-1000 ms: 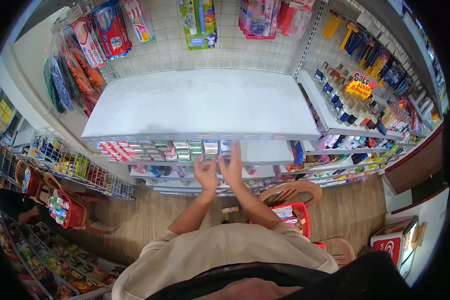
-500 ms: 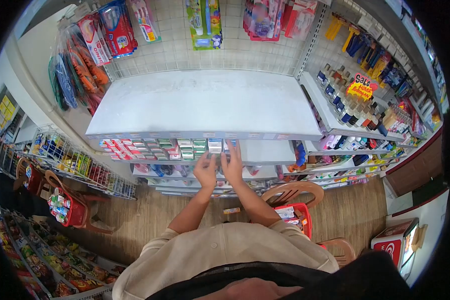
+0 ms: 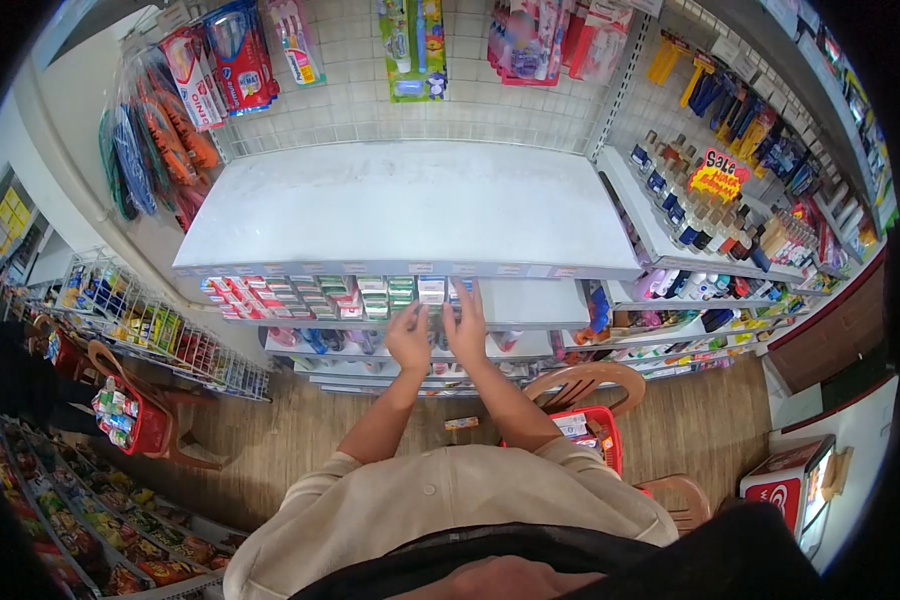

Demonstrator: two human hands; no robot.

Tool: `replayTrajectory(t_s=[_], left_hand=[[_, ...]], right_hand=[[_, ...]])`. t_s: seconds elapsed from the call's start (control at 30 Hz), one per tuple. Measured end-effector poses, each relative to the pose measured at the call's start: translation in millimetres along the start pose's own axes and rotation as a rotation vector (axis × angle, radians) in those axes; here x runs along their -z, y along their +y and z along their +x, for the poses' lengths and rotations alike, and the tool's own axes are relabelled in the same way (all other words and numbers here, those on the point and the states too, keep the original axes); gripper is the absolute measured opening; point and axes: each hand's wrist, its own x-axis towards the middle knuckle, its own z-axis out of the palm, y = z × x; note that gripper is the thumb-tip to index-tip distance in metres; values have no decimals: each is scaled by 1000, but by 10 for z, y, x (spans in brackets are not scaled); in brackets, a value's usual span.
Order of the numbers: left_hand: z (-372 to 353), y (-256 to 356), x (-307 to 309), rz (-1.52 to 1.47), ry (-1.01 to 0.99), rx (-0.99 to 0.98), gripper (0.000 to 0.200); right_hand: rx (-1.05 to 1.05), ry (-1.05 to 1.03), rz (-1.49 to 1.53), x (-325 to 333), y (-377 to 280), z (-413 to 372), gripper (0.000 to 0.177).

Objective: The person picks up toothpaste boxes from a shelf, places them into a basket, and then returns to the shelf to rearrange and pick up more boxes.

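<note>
Small boxes (image 3: 373,298) stand in rows on the shelf under the wide white top shelf (image 3: 410,205). My left hand (image 3: 409,338) is at the front of these rows, its fingers raised and bent, just below a white and blue box (image 3: 431,290). Beside it, my right hand (image 3: 465,327) reaches up with fingers apart, its fingertips at a blue and white box at the right end of the rows. Neither hand is wrapped around a box; whether the fingertips touch the boxes is hard to tell.
Red baskets (image 3: 150,415) (image 3: 600,432) rest on brown chairs (image 3: 635,385) at left and right. Bottles (image 3: 705,215) stand on the right shelf. Toothbrush packs (image 3: 412,50) hang behind. A small box (image 3: 462,424) lies on the floor. A person in dark clothes (image 3: 10,375) is at far left.
The person in dark clothes at far left has shifted and shows more beside the basket. My hands have hardly moved.
</note>
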Motion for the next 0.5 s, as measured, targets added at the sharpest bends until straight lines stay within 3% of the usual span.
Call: replayTrajectory(t_s=[0.13, 0.23, 0.3, 0.5], left_hand=[[-5, 10, -7, 0, -3, 24, 20], [-10, -7, 6, 21, 2, -5, 19], [-45, -39, 42, 16, -13, -27, 19], [-152, -221, 50, 96, -46, 77, 21]], right_hand=[[38, 15, -47, -4, 19, 1, 42], [-56, -23, 17, 3, 26, -9, 43], [37, -13, -40, -7, 97, -5, 49], [-12, -117, -29, 85, 76, -20, 66]])
